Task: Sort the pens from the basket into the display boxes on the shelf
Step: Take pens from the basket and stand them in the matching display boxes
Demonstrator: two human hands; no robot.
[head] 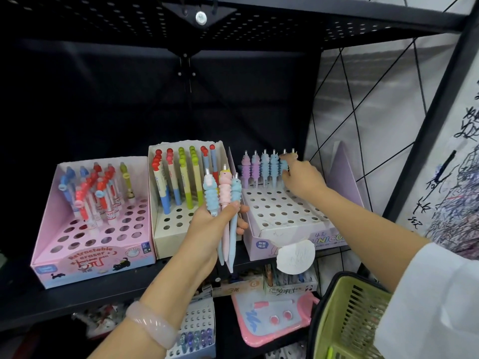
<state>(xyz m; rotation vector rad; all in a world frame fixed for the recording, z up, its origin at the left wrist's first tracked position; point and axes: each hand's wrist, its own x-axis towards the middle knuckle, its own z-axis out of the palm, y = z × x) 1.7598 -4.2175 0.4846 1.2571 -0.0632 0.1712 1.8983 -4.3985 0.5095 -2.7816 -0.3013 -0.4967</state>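
Fingers [234, 207] grip ribbed pens [223, 193] (soft, knobbly).

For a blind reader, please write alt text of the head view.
A right hand sets a blue pen in the purple box on a shelf; the left hand holds three pens. Two more boxes stand left.
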